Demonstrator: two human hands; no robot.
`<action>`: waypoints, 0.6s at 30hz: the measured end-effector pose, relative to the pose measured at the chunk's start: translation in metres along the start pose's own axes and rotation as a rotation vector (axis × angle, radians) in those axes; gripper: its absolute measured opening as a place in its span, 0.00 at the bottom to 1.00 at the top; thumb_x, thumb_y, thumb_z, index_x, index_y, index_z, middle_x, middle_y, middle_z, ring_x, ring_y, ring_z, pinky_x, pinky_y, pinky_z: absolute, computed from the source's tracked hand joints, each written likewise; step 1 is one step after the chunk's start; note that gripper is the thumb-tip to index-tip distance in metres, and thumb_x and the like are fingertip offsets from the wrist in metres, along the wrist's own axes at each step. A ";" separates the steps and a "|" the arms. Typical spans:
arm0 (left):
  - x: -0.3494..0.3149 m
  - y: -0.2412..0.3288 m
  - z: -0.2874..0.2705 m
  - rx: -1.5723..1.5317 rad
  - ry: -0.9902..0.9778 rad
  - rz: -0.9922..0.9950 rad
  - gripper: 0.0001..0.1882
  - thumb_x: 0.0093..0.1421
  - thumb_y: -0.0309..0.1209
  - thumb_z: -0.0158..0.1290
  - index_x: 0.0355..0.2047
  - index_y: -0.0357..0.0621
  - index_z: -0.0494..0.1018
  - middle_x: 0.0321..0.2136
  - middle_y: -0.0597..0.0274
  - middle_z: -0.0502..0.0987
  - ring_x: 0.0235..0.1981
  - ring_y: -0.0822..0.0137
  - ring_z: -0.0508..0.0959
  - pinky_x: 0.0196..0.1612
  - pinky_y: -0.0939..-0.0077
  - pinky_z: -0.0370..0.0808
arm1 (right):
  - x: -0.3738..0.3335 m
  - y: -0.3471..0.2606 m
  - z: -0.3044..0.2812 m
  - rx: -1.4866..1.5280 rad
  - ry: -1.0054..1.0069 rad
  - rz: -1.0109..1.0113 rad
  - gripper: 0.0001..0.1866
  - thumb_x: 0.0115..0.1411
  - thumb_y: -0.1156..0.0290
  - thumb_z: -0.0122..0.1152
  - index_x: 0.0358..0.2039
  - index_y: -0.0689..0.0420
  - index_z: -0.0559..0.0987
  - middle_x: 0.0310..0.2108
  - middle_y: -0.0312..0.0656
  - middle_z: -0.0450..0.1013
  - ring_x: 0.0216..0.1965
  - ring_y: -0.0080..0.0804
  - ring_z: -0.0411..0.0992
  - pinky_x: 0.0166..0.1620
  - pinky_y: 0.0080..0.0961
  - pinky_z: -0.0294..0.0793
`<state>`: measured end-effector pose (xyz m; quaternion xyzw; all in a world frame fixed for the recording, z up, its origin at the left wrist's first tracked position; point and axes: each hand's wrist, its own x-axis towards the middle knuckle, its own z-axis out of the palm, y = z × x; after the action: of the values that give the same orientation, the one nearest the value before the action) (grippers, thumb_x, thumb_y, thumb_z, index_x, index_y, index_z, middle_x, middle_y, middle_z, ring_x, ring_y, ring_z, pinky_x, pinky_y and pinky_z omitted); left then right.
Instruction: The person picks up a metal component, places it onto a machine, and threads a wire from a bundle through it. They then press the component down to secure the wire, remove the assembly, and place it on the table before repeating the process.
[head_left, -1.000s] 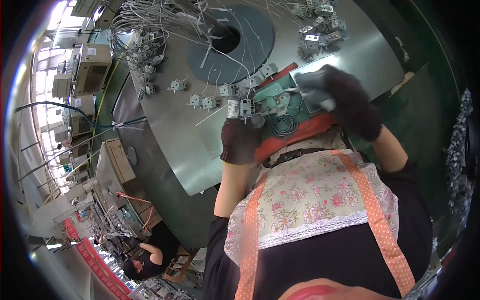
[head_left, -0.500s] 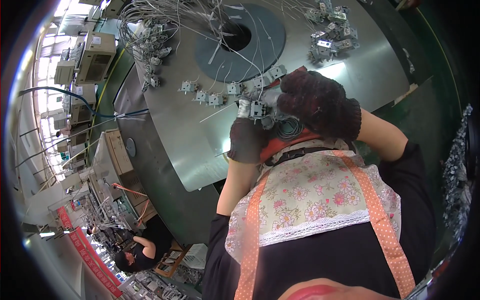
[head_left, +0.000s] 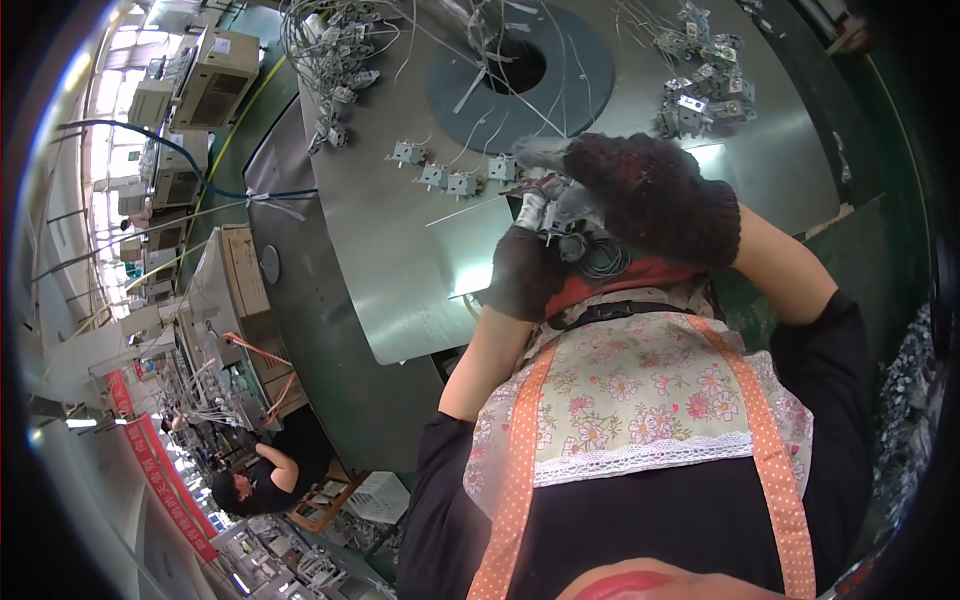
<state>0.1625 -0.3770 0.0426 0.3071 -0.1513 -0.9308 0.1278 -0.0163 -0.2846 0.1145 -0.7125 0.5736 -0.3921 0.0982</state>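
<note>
My left hand [head_left: 525, 268], in a dark glove with a pale wrapped fingertip, is closed around a small grey metal switch-like box [head_left: 551, 228]. My right hand [head_left: 650, 200], in a dark red-black knit glove, is bent over the same box from the right. Its fingertips have a translucent wrapping and curl in just above the box; what they pinch is hidden. Beside the box, under my right hand, hangs a coil of thin grey wire [head_left: 604, 261]. Similar wired boxes [head_left: 461, 184] stand in a short row on the metal table, just beyond my left hand.
The metal table [head_left: 370, 270] carries a round grey disc [head_left: 590, 80] with a dark centre and pale wires. Piles of wired boxes lie at the far left [head_left: 335, 95] and far right [head_left: 705, 80]. Another person [head_left: 275, 475] works at the lower left, beside a white basket [head_left: 378, 497].
The view has shifted, so the table sits further right. My right hand's fingers have lifted from the box and now reach above it. My left hand keeps its hold.
</note>
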 end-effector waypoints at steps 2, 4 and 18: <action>-0.004 -0.001 0.010 0.136 0.064 0.030 0.23 0.76 0.46 0.39 0.60 0.44 0.69 0.54 0.55 0.77 0.54 0.56 0.77 0.58 0.58 0.76 | -0.007 0.000 -0.008 -0.062 -0.069 -0.035 0.35 0.52 0.76 0.64 0.63 0.58 0.68 0.47 0.54 0.75 0.43 0.50 0.78 0.43 0.41 0.80; 0.002 -0.002 -0.003 0.116 0.060 0.028 0.23 0.75 0.47 0.40 0.59 0.45 0.70 0.54 0.56 0.77 0.53 0.57 0.78 0.55 0.59 0.77 | -0.010 0.000 -0.011 -0.129 -0.133 -0.056 0.40 0.51 0.77 0.65 0.66 0.58 0.65 0.53 0.55 0.74 0.47 0.50 0.78 0.45 0.41 0.80; 0.002 -0.004 0.002 -0.297 -0.613 -0.092 0.24 0.75 0.44 0.42 0.60 0.39 0.67 0.52 0.51 0.77 0.56 0.60 0.77 0.55 0.62 0.77 | -0.021 0.024 0.002 -0.038 0.101 -0.147 0.32 0.48 0.77 0.66 0.58 0.54 0.74 0.47 0.54 0.77 0.46 0.52 0.78 0.46 0.44 0.79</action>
<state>0.1590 -0.3739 0.0413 -0.0021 -0.0315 -0.9965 0.0776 -0.0331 -0.2739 0.0897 -0.7339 0.5311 -0.4227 0.0266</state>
